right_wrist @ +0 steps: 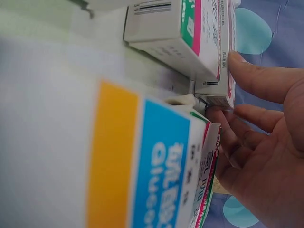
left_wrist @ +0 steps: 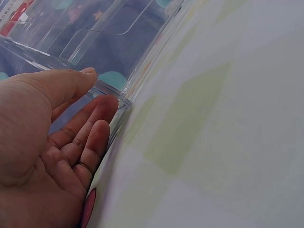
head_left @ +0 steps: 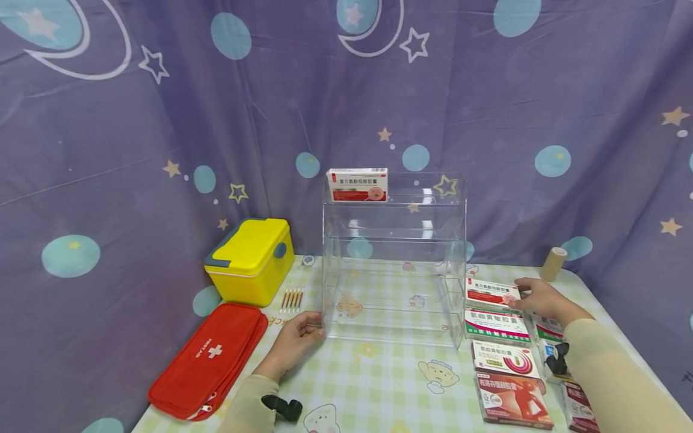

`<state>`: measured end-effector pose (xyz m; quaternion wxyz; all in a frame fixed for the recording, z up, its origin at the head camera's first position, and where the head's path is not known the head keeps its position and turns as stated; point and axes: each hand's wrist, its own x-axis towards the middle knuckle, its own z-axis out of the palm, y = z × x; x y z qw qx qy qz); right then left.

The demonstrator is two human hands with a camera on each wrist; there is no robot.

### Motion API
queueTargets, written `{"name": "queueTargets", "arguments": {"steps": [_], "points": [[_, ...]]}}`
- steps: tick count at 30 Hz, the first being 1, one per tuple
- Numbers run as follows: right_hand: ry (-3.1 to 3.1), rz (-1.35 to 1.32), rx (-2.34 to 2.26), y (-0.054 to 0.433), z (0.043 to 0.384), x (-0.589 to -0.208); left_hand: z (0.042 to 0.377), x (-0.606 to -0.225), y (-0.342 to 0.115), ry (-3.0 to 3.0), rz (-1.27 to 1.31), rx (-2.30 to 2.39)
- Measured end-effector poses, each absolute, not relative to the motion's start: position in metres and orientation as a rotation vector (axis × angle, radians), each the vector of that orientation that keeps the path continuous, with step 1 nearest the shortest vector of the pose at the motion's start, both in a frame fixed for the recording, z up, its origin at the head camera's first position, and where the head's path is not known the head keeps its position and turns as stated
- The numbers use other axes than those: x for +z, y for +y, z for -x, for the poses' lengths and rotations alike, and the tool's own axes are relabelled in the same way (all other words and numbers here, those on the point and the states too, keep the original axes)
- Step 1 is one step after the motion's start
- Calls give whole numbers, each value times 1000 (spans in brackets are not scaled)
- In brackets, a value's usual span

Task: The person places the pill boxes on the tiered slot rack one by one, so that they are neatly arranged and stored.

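My left hand (head_left: 296, 340) is at the front left corner of a clear acrylic display rack (head_left: 390, 337). In the left wrist view its thumb and curled fingers (left_wrist: 97, 137) hold the rack's edge from either side. On the right, my right hand (head_left: 541, 299) pinches a red-and-white medicine box (head_left: 489, 293) by its right end, thumb on the printed face. That box is the rearmost of a column; just in front lies a green-and-magenta-striped medicine box (head_left: 495, 326). A similar red-and-white medicine box (head_left: 358, 185) stands on the rack's top tier, at the left.
More medicine boxes (head_left: 513, 400) lie at the front right, some partly behind the right forearm. A beige roll (head_left: 553, 264) stands at the back right. To the left are a yellow case (head_left: 251, 252), a red first-aid pouch (head_left: 208, 361) and several small brown-tinted swabs (head_left: 292, 299).
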<state>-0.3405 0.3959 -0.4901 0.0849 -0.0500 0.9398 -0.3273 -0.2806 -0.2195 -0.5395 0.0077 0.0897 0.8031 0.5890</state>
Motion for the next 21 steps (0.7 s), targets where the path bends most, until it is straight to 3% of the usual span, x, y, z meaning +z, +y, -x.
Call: {"name": "queueTargets", "arguments": {"steps": [21], "points": [[2906, 169, -948, 398, 345, -473, 279, -539, -221, 2518, -304, 1832]]}}
